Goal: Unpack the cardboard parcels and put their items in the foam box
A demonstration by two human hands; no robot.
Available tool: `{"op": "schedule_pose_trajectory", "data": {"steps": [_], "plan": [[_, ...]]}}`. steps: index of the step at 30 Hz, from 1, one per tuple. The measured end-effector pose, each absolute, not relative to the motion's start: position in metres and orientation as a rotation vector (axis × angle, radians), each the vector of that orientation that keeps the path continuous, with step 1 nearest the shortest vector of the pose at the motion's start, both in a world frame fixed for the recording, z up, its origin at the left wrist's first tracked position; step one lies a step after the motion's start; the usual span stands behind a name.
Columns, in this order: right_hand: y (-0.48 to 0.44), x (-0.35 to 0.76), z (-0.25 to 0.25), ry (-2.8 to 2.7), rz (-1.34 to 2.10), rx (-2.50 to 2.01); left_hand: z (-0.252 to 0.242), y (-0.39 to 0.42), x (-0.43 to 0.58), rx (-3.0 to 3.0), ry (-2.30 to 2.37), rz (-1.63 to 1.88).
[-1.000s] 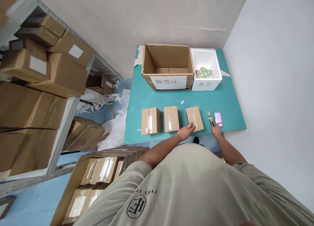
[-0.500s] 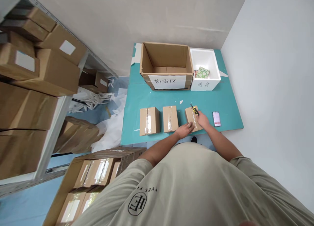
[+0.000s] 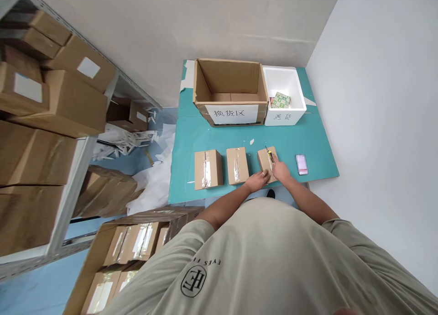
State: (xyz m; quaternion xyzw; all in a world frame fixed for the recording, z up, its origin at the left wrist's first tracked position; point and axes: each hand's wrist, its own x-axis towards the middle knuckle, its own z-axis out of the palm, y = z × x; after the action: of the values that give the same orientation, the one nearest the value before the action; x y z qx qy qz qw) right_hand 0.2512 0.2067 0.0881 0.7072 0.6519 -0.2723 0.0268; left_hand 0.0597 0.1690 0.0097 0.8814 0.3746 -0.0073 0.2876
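My right hand (image 3: 281, 170) is closed around a yellow and black utility knife (image 3: 270, 155), held over the taped top of a small cardboard box (image 3: 263, 159). The knife's tip lies near the far end of the tape seam; whether it touches the tape I cannot tell. My left hand (image 3: 257, 181), a ring on one finger, rests against the near left side of the same box with its fingers reaching onto it. Two more taped boxes stand to the left: a middle box (image 3: 237, 165) and a left box (image 3: 207, 169).
On the teal table (image 3: 226, 139) stand a big open carton (image 3: 232, 82) and a white foam box (image 3: 285, 118) holding a green patterned packet (image 3: 282, 100). A phone (image 3: 301, 165) lies at right. Shelves of cartons (image 3: 71, 96) and an open carton of boxes (image 3: 112, 221) are left.
My right hand and the knife have shifted slightly left, so the knife now sits more over the box's tape seam. My left hand stays on the box.
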Motion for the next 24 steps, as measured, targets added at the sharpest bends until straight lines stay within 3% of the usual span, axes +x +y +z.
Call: {"op": "schedule_pose_trajectory", "data": {"steps": [14,24], "plan": [[0.201,0.237,0.129,1.889,-0.741,2.031,0.012,0.172,0.067,2.461,1.025,-0.017],[0.178,0.250,0.130,1.837,-0.825,2.017,0.011,0.177,0.075,2.465,1.061,0.015]]}}
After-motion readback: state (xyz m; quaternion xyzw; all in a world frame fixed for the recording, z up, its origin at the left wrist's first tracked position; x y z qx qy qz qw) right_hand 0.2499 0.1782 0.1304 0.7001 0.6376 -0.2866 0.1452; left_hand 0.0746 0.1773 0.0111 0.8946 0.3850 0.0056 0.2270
